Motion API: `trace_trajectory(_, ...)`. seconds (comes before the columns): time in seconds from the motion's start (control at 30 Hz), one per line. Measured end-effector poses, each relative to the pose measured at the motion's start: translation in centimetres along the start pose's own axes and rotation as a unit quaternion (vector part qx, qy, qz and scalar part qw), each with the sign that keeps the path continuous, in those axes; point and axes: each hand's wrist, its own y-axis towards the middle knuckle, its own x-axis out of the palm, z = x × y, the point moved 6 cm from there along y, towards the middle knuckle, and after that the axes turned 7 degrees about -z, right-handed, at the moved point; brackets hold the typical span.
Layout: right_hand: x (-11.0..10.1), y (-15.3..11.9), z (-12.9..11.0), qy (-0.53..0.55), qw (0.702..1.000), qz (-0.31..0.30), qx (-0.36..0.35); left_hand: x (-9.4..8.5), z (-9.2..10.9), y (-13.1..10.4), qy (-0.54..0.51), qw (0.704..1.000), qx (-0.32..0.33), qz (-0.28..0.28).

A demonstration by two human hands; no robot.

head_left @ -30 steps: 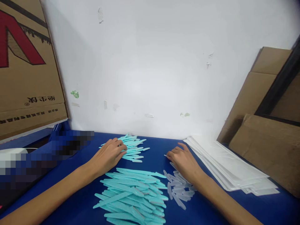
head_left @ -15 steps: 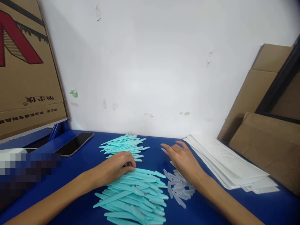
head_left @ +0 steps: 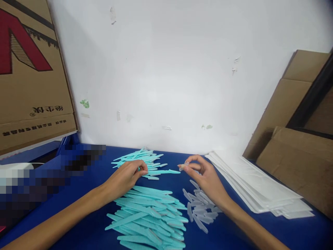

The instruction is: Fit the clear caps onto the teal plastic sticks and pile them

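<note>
A blue-green stick point(head_left: 162, 172) points at a small clear piece point(head_left: 181, 168).
The stick is between the hands; I can't tell if it touches the piece. The left hand point(head_left: 128, 174) pinches the stick, and the right hand point(head_left: 206, 174) pinches the piece. Nearby on the blue table point(head_left: 226, 232) are two stick piles, more clear pieces point(head_left: 200, 205) and flat white bags point(head_left: 256, 185).

Printed carton point(head_left: 39, 90) at left, white wall point(head_left: 166, 76), cardboard point(head_left: 299, 166) at right
</note>
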Motion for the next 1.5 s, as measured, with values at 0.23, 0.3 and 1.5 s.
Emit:
trace_trajectory(0.23,0.5,-0.1,0.4,0.086,0.996,0.001,0.015,0.0,0.6,0.0,-0.038,0.999,0.012,0.015)
trace_trajectory(0.3,0.6,-0.1,0.3,0.123,0.992,-0.004,0.016,-0.2,1.0,0.0,-0.053,0.998,0.014,0.021)
trace_trajectory(1.5,1.7,-0.5,0.1,0.156,0.984,-0.068,0.056,0.0,2.4,-1.2,-0.028,0.992,0.116,0.037)
